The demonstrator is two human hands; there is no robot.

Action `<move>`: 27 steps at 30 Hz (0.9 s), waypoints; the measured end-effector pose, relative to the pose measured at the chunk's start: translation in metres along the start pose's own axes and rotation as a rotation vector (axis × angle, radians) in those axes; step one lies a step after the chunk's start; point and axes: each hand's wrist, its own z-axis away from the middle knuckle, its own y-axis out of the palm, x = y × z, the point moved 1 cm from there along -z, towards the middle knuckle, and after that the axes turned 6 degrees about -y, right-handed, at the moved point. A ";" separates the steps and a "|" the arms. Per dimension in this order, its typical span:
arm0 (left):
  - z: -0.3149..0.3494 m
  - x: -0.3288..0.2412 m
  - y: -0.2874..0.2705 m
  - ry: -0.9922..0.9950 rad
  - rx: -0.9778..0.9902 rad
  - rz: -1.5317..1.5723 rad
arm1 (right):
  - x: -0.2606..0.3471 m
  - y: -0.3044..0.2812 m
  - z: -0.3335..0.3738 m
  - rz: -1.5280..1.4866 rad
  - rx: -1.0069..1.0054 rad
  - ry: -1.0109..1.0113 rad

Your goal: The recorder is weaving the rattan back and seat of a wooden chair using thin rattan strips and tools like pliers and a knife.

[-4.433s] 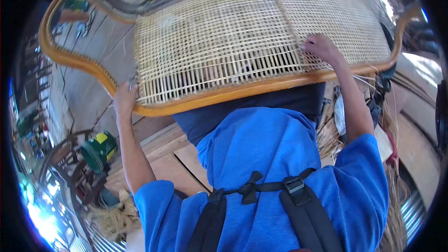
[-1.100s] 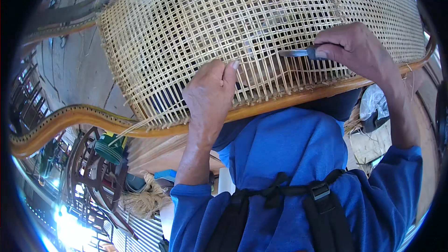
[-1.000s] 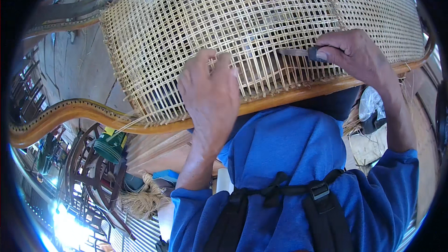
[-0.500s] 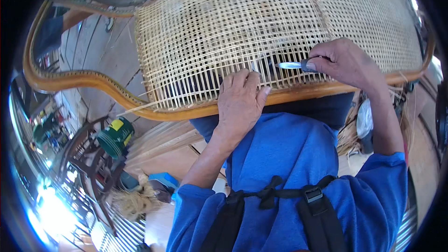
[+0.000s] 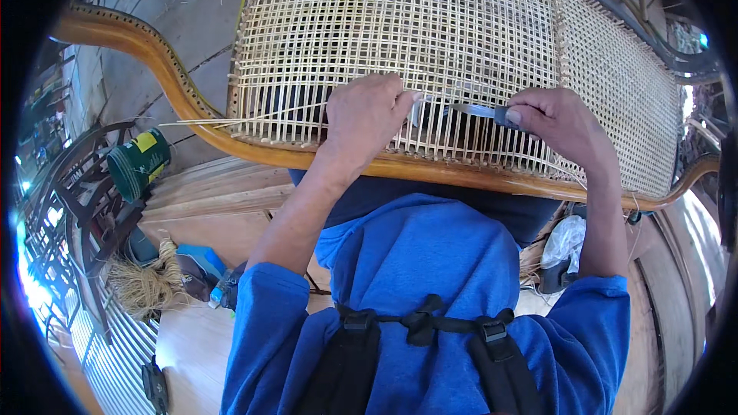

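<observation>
A panel of pale woven cane (image 5: 369, 31) fills a curved, varnished wooden frame (image 5: 265, 155) across my lap. My left hand (image 5: 363, 119) rests on the loosely woven near part, its fingers curled and thumb pressed in; what they pinch is hidden. In my right hand (image 5: 565, 124) is a knife-like tool (image 5: 478, 111) with a narrow metal blade and dark handle. Its blade points left, its tip among the open strands right of my left thumb. Loose cane strands (image 5: 231, 121) run from beside my left hand out past the frame's left side.
A green bucket (image 5: 140, 163) with a yellow patch lies tilted at the left by dark wooden furniture (image 5: 73, 192). Below it lies a bundle of fibre strands (image 5: 144, 286). A clear plastic bag (image 5: 565, 242) is at the right. A dark object (image 5: 154, 386) lies lower left.
My left hand has moved up and left on the cane, its fingers now curled instead of laid flat. The right hand still holds the blade, slightly lower. The view has shifted.
</observation>
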 end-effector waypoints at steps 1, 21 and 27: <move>-0.001 -0.001 0.000 0.028 -0.028 0.013 | -0.004 -0.003 0.005 -0.065 0.012 0.000; 0.015 -0.135 0.065 0.352 0.185 -0.069 | -0.081 -0.028 0.080 0.242 -0.143 -0.001; 0.012 -0.141 0.062 0.273 0.178 -0.088 | -0.096 -0.013 0.086 0.299 -0.259 -0.111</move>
